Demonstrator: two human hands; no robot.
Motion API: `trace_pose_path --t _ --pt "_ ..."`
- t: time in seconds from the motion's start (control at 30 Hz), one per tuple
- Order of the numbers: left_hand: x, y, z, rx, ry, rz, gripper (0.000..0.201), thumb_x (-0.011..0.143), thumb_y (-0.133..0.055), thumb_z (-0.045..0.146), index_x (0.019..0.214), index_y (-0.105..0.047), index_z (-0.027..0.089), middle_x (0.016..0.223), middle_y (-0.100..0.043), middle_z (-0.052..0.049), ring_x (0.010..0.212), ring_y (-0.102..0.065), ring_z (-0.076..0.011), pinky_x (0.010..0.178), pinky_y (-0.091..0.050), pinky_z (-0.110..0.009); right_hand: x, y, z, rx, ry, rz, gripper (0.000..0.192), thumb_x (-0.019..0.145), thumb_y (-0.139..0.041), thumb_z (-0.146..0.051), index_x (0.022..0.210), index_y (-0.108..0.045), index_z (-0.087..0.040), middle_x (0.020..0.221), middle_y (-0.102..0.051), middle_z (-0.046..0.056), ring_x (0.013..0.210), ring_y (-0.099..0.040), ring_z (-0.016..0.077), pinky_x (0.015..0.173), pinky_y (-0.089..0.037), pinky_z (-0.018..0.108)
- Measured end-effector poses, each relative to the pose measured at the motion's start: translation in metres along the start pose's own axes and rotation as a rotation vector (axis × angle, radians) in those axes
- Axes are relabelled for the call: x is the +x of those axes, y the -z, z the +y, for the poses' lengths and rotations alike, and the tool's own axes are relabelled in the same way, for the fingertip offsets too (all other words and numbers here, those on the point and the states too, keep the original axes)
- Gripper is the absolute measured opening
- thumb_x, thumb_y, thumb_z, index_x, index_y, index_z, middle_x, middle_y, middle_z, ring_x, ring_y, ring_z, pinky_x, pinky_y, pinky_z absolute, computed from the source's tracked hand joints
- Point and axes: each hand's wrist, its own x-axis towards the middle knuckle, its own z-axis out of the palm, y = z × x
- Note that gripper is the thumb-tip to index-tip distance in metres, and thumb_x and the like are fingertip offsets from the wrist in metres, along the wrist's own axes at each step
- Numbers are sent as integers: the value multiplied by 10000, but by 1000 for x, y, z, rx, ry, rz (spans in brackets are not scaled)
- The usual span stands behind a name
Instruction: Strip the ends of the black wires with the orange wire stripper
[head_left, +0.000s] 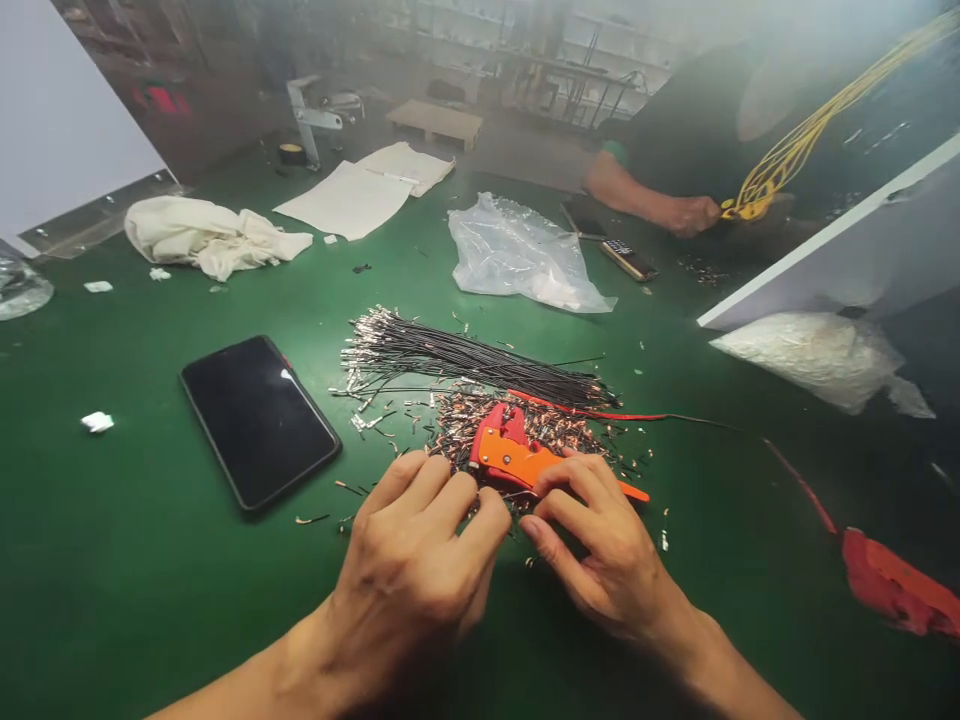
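My left hand [420, 545] and my right hand [592, 535] meet at the near middle of the green table [150, 580], fingertips pinched together over something too small to see. An orange and red wire stripper [517, 455] lies just beyond them, touching my right fingers. It rests on a heap of copper-coloured terminals and wire scraps [525, 425]. Behind that lies a bundle of thin black wires [465, 360] with metal ends at the left.
A dark phone [259, 420] lies left of my hands. Farther back are a white cloth [210, 235], paper sheets [360, 195] and a clear plastic bag [521, 255]. Another person's hand [694, 213] holds yellow wires [795, 150] at the far right. A red cable [885, 575] runs off right.
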Motion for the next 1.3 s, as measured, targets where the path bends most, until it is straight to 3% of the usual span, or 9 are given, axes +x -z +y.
trace_pose_path --t 0.7,0.93,1.13,1.23,1.3 --pt "0 1 -1 40 -11 -48 161 871 -545 96 759 -633 171 631 -509 0 659 -422 -182 691 -371 -352 3 3 -6 -70 -44 -32 161 928 -536 -136 782 -563 -199 885 -571 62 872 -494 222 826 -460 425" --pt "-2 -1 1 29 1 -50 170 862 -560 106 711 -594 175 623 -489 -8 662 -407 -190 694 -372 -358 0 1 -6 -49 -18 -40 130 924 -534 -92 851 -566 -194 912 -568 64 889 -513 220 895 -454 483" --pt "1 1 -1 40 13 -25 222 882 -531 98 678 -563 177 606 -477 -3 639 -384 -178 654 -352 -343 -2 11 -2 -194 45 12 140 918 -539 -70 1004 -573 -175 996 -553 81 986 -537 227 1084 -342 603" --pt "3 0 -3 48 11 -3 245 885 -524 91 657 -563 174 591 -467 -1 623 -372 -171 622 -336 -338 -1 22 6 -383 -22 48 55 951 -555 -188 1000 -579 -183 1012 -569 95 964 -541 258 964 -446 564" --pt "3 0 -4 42 7 6 230 877 -532 88 668 -578 171 591 -477 -3 625 -378 -172 611 -335 -339 -4 28 12 -500 -137 -11 159 960 -564 -340 1008 -579 -190 1002 -582 103 923 -549 283 822 -503 514"
